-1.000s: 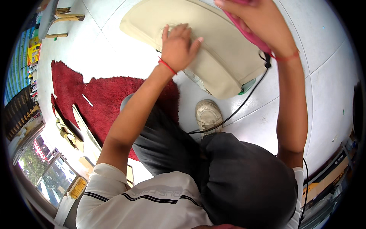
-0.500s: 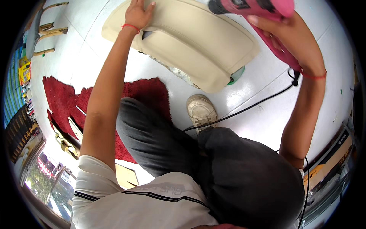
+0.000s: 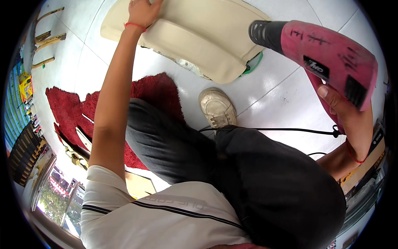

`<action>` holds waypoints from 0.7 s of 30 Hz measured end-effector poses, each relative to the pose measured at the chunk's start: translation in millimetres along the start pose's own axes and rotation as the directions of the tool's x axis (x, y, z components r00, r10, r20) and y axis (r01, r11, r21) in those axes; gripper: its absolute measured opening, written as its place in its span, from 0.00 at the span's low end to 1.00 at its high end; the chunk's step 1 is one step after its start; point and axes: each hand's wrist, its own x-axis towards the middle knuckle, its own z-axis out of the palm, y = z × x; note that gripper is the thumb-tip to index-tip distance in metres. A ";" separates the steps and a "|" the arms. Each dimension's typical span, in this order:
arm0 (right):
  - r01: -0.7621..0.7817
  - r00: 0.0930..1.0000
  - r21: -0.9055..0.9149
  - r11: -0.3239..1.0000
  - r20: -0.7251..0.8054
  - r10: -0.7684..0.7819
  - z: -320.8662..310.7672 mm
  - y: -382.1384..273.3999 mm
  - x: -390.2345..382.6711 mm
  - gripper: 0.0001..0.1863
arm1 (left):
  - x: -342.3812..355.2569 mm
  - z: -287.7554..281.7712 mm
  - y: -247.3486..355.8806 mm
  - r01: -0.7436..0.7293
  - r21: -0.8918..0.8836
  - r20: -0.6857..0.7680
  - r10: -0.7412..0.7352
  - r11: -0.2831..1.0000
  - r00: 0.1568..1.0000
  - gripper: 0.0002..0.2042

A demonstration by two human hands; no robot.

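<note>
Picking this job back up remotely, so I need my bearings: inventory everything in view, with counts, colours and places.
Pink blower: 1, pink and black, upper right
Cable: 1, black, running left from the blower's handle
Panel: 1, beige, on the floor ahead
Green item: 1, partly hidden under the panel's right end
Mat: dark red, left floor, count unclear
Furniture legs: several, brown, upper left
Packaged goods: many, mixed colours, left rim
Floor tiles: several, pale, throughout
Shoe: 1, off-white, centre
Trousers: 1 pair, dark grey, lower centre
Shirt: 1, white, bottom
Bracelets: 2, red, one per wrist
Left hand: 1, at the panel
Right hand: 1, gripping the blower
</note>
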 end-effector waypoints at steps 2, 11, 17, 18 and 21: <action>0.090 0.995 0.003 0.996 0.043 -0.091 1.0 4.3 3.2 0.27 | -28.2 -19.6 14.1 0.071 -0.217 -0.094 -0.094 0.974 0.991 0.32; 0.021 0.982 -0.026 0.999 0.189 -0.016 -20.1 7.6 2.8 0.28 | -113.5 -20.5 19.2 0.158 -0.615 -0.185 -0.336 0.773 0.924 0.29; -0.123 0.979 -0.050 0.991 0.158 0.129 2.8 6.1 41.3 0.18 | -91.7 -14.5 1.7 0.061 -0.656 -0.292 -0.328 0.752 0.898 0.28; -0.088 0.981 -0.041 0.995 0.171 0.093 14.7 -4.6 47.4 0.17 | -90.6 -14.1 4.7 0.058 -0.673 -0.295 -0.339 0.737 0.893 0.27; 0.000 0.975 -0.039 0.999 0.224 0.008 50.0 -36.8 71.3 0.16 | -96.7 -11.2 -2.8 0.036 -0.651 -0.324 -0.320 0.758 0.890 0.26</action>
